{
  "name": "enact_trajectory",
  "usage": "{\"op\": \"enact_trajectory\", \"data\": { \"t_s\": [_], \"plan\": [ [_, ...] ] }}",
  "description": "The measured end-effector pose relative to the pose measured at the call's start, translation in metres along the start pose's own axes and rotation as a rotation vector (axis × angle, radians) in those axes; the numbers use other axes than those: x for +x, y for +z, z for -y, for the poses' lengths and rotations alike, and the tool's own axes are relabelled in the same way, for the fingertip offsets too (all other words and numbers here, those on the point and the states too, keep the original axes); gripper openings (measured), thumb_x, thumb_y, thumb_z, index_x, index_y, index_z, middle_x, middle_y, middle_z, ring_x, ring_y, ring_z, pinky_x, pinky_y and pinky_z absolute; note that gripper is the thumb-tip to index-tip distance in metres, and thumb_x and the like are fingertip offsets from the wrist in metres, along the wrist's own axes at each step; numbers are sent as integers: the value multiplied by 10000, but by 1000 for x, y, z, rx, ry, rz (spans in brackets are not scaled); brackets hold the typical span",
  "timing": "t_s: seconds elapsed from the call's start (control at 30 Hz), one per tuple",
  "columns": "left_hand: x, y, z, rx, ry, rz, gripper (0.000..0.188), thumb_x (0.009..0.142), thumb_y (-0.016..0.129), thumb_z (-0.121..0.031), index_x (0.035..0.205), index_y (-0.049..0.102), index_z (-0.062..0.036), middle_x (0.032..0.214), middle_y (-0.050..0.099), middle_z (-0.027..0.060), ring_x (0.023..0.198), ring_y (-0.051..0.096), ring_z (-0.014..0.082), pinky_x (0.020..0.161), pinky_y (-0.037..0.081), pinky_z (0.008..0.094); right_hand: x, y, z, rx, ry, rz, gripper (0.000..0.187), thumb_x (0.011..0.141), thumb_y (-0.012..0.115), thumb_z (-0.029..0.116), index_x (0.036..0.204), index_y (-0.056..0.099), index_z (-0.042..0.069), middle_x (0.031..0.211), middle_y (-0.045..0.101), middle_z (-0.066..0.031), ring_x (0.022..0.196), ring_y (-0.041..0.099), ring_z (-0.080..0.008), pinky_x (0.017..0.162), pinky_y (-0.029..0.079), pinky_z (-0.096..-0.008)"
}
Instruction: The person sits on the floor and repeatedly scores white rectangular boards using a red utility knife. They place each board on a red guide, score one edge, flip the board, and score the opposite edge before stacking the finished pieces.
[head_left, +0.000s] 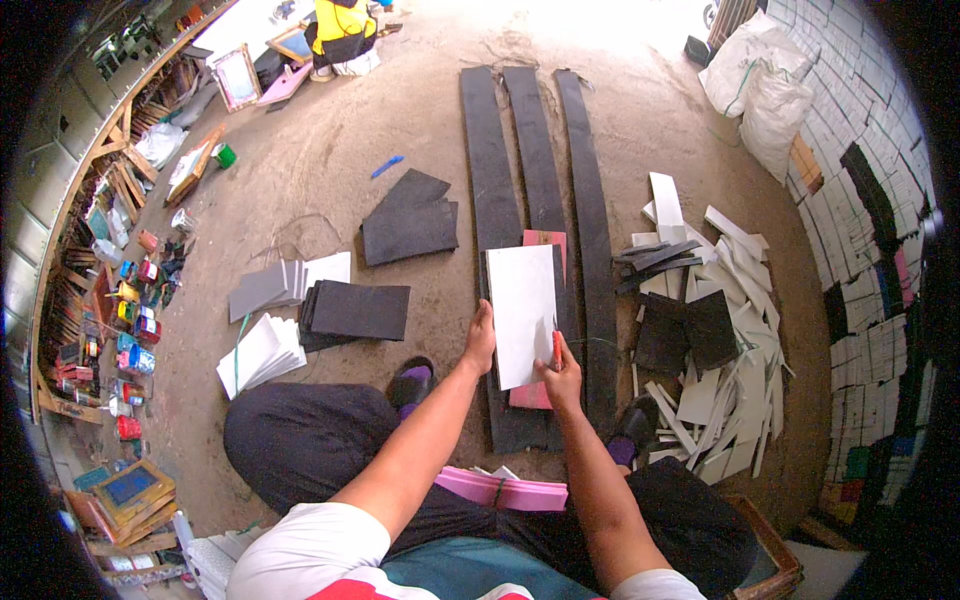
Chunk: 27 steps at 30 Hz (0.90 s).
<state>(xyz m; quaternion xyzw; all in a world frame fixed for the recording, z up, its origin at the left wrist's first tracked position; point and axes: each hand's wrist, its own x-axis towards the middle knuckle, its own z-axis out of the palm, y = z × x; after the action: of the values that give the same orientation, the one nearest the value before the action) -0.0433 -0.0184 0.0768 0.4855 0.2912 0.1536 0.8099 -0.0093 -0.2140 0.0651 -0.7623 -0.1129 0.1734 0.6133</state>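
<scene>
A white rectangular sheet [521, 305] lies lengthwise before me over a pink sheet [546, 239] and the long dark strips. My left hand [481, 336] grips its left edge, with some fingers hidden. At the sheet's lower right edge, my right hand [562, 376] is closed around a red-handled cutter knife [557, 350]. The blade touches or nearly touches the sheet; I cannot tell which. Beneath and beyond are three long dark strips: a left strip [490, 160], a middle strip [535, 150] and a right strip [590, 220].
Dark rectangular pieces [357, 310] and white sheets [262, 355] lie at left, with a blue pen-like object [387, 166] farther off. White offcuts [745, 350] heap at right beside stacked blocks [850, 280]. A bundle of pink strips [500, 490] rests near my lap. Paint cans [138, 358] line the far left.
</scene>
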Motion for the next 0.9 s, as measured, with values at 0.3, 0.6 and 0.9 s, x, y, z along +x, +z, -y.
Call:
{"op": "enact_trajectory", "data": {
  "t_s": [0.3,0.6,0.9],
  "plan": [
    [-29,14,-30,133,-63,-124,533,911,782,-339,1300,603,-21,1198,684,73,1080,639,192,943,511,364,-14,1,23,-90,140,5,758,829,812,173,1512,493,95,1378,636,-158,1189,632,-197,1022,472,-325],
    [-13,-20,6,-18,-177,-209,553,913,760,-329,1327,570,-15,1178,677,106,1050,654,223,913,528,393,-18,-3,-34,-505,71,-239,439,913,648,238,1335,607,121,1149,604,-191,1059,622,-392,899,508,-477],
    [-8,-111,56,-190,-237,-238,581,930,730,-313,1357,551,38,1315,631,153,1190,613,289,1017,481,417,-5,13,-31,-676,393,-138,770,807,784,307,1470,432,136,1397,448,-242,1111,627,-462,941,525,-514]
  ]
}}
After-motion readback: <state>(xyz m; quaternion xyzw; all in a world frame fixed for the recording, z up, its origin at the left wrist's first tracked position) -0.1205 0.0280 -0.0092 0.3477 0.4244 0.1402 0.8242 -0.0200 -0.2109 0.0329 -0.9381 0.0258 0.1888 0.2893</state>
